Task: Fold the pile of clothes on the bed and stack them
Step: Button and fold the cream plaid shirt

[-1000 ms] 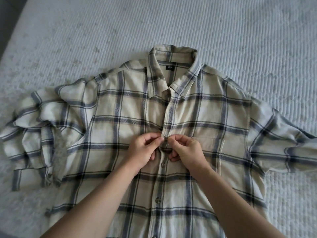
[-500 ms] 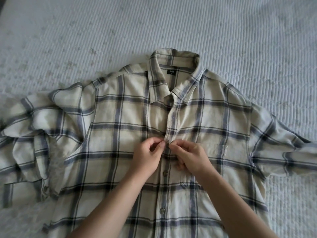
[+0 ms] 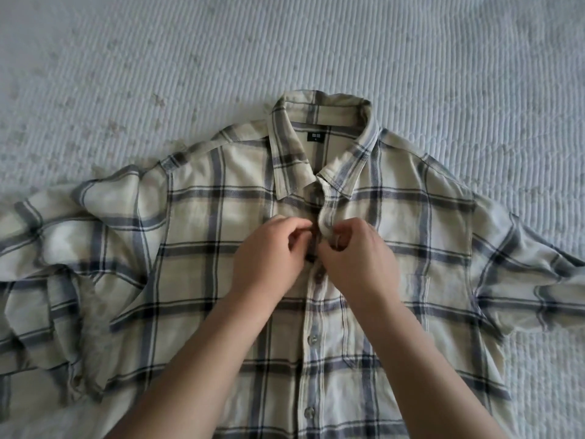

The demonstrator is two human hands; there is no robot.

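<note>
Plaid shirt (image 3: pixel 202 258), soft and light, lies face up on the bed (image 3: pixel 443 74), left hand (image 3: pixel 269 258) and right hand (image 3: pixel 357 264) pinching its placket; best grasped, I judge, at shoulders or hem.

Two bare forearms in shot, rising from the bottom edge of the frame toward the centre. No sleeves anywhere along them, uncovered right down to where the lower edge cuts them off. Left hand (image 3: pixel 269 251) just left of centre, right hand (image 3: pixel 356 258) just right of it, both ungloved. No rings on the fingers that show, no watch or band at either wrist. Short, plain nails on the few fingertips visible near the middle of the frame. Slight blur over both hands, so finer detail not readable.
</note>
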